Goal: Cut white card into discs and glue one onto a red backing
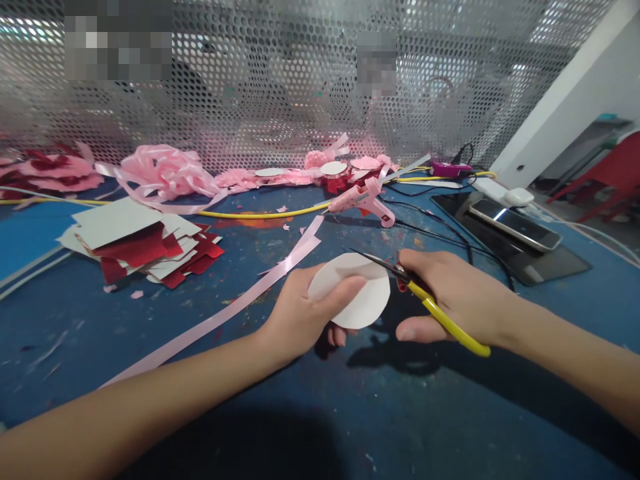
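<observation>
My left hand (310, 307) pinches a round white paper disc (367, 300), its thumb lying across the face and its fingers underneath. In my right hand (445, 293) is a pair of scissors (440, 320) with yellow handles and dark pointed blades. The blade tips reach over the disc's upper right edge; I cannot tell whether they touch it. A pink satin ribbon (240, 300) runs beside my left forearm, its notched end above that hand. Just behind the disc lies a pink glue gun (365, 200).
Left stands a stack of white and red card pieces (135, 240). Pink ribbon loops (163, 173) and pink trim (280, 177) lie along the perforated metal screen (280, 87). A yellow cable (265, 215) crosses the blue table. A phone (515, 223) rests on a dark tablet (545, 263) at right.
</observation>
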{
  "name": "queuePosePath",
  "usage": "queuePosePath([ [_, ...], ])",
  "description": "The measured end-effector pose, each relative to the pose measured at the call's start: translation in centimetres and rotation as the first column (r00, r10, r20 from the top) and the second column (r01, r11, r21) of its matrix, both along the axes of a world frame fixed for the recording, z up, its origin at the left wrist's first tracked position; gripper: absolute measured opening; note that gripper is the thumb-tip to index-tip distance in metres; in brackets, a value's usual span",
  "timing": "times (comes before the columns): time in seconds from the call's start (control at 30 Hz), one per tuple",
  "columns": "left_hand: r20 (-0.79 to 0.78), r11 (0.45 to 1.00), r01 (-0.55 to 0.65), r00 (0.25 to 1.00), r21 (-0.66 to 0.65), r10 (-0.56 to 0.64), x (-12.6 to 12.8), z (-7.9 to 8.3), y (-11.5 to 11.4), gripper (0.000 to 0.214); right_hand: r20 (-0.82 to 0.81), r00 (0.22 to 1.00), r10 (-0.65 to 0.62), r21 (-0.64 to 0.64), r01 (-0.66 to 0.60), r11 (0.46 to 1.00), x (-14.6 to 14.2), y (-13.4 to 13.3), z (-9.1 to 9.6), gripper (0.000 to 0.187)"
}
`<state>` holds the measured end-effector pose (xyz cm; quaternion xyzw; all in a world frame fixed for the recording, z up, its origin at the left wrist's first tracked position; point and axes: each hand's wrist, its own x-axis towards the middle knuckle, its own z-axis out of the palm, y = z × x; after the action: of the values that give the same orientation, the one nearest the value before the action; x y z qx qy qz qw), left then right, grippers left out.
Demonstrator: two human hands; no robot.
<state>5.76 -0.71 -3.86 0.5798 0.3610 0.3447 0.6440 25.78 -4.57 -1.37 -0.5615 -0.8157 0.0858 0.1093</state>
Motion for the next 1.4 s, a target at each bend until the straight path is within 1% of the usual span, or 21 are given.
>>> queuePosePath([
  [0.17,-0.018,0.999,0.021,1.0,-0.045,-0.022,-0.1,0.0,0.4,0.02,0.139,0.99,-0.008,0.033,0.003,0.999,0.3,0.0,0.0,0.059],
  [0.3,-0.092,0.994,0.049,0.994,-0.097,-0.058,-0.2,0.1,0.6,0.019,0.226,0.974,-0.017,0.034,0.01,0.999,0.7,-0.1,0.0,0.061],
  [0.37,-0.11,0.99,0.076,0.99,-0.117,-0.089,-0.2,0.2,0.7,0.019,0.225,0.974,-0.013,0.02,0.009,1.0,0.7,-0.1,0.0,0.061],
  [0.43,-0.092,0.988,0.101,0.989,-0.118,-0.112,-0.2,0.2,0.8,0.02,0.213,0.977,-0.01,0.001,0.01,1.0,0.6,-0.1,-0.1,0.061],
  [0.6,-0.063,0.987,0.119,0.99,-0.105,-0.126,-0.3,0.2,0.7,0.022,0.196,0.98,-0.037,-0.02,0.041,0.999,0.4,0.0,-0.1,0.058],
  [0.73,-0.105,0.978,0.184,0.975,-0.096,-0.194,-0.2,0.1,0.4,0.02,0.097,0.995,0.015,0.008,-0.016,1.0,0.0,-0.3,-0.2,0.055],
  [0.8,-0.125,0.974,0.203,0.969,-0.097,-0.215,-0.2,0.0,0.3,0.018,0.079,0.996,0.045,0.012,-0.047,0.999,-0.1,-0.5,-0.2,0.053],
  [0.93,-0.146,0.975,0.193,0.967,-0.113,-0.209,-0.2,-0.1,0.2,0.017,0.144,0.989,0.045,0.05,-0.053,0.997,0.0,-0.6,-0.1,0.057],
  [1.03,-0.123,0.966,0.217,0.964,-0.142,-0.235,-0.3,-0.1,0.4,0.016,0.193,0.981,0.035,0.095,-0.054,0.994,0.3,-0.6,-0.1,0.063],
  [1.17,-0.122,0.955,0.258,0.953,-0.147,-0.277,-0.5,0.0,0.5,0.022,0.223,0.975,0.023,0.086,-0.043,0.995,0.4,-0.5,-0.2,0.069],
  [1.27,-0.13,0.945,0.284,0.943,-0.161,-0.306,-0.5,0.0,0.7,0.024,0.248,0.969,0.019,0.07,-0.037,0.997,0.4,-0.3,-0.4,0.068],
  [1.33,-0.11,0.951,0.268,0.952,-0.157,-0.287,-0.4,-0.1,0.9,0.025,0.256,0.967,-0.012,0.07,-0.006,0.998,0.4,-0.2,-0.5,0.064],
  [1.4,-0.034,0.975,0.194,0.979,-0.11,-0.199,-0.2,-0.3,1.1,0.027,0.235,0.97,-0.067,0.074,0.051,0.996,0.4,0.0,-0.7,0.061],
])
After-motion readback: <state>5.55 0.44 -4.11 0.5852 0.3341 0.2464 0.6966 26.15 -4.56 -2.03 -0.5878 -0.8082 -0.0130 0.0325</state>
